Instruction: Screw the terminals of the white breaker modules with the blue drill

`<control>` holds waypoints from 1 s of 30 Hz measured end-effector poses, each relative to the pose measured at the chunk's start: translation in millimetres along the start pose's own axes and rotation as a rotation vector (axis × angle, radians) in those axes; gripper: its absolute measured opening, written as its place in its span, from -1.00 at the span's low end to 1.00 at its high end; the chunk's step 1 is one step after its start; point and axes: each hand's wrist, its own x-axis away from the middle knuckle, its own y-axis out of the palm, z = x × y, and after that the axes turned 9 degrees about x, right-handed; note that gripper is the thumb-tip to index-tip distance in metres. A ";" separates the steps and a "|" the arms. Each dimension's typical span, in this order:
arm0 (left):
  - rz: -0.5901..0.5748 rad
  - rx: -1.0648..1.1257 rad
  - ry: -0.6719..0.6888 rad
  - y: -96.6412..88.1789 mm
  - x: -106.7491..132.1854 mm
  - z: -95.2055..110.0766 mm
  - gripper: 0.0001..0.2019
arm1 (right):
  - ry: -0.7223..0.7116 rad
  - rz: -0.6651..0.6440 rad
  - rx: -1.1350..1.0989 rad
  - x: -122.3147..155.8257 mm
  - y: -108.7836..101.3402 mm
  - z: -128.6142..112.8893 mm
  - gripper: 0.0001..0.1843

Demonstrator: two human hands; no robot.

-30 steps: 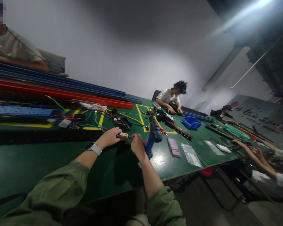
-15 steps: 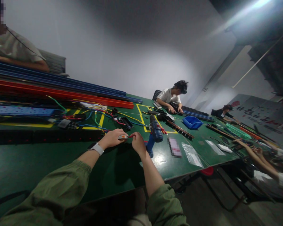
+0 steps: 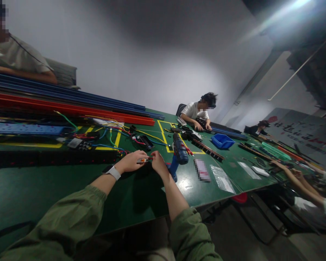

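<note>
My left hand [image 3: 130, 162] is closed around a small grey and orange connector [image 3: 142, 160], held just above the green table [image 3: 29, 188]. My right hand [image 3: 158, 163] pinches a thin red wire [image 3: 151, 158] at the connector's end. A watch sits on my left wrist [image 3: 111, 172]. A blue cordless drill [image 3: 178, 154] stands upright just right of my right hand.
Long red and blue rails [image 3: 70, 105] lie along the far left. A black strip [image 3: 51, 157], loose coloured wires [image 3: 108, 136], a blue bin [image 3: 221, 141] and plastic bags [image 3: 222, 179] lie on the table. Other people sit at the far end, the left and the right.
My hands have stayed together on the connector and wire, shifting only slightly. The view has drifted a little.
</note>
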 end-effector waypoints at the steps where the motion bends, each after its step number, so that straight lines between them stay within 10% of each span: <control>1: -0.009 0.015 0.003 1.1 0.3 -0.7 -0.60 | 0.004 0.003 -0.007 -0.6 0.3 0.6 -0.64; 14: -0.060 -0.017 -0.065 0.7 -3.3 -2.4 -0.60 | 0.001 0.051 -0.029 6.5 3.2 -8.4 -0.58; 21: -0.051 -0.072 -0.085 3.3 -7.6 -3.8 -0.60 | -0.054 0.146 -0.284 57.1 -41.4 -36.0 -0.71; 30: 0.022 -0.138 -0.164 5.8 -11.1 -14.7 -0.63 | 0.202 0.963 -0.677 134.8 -82.4 5.9 -0.80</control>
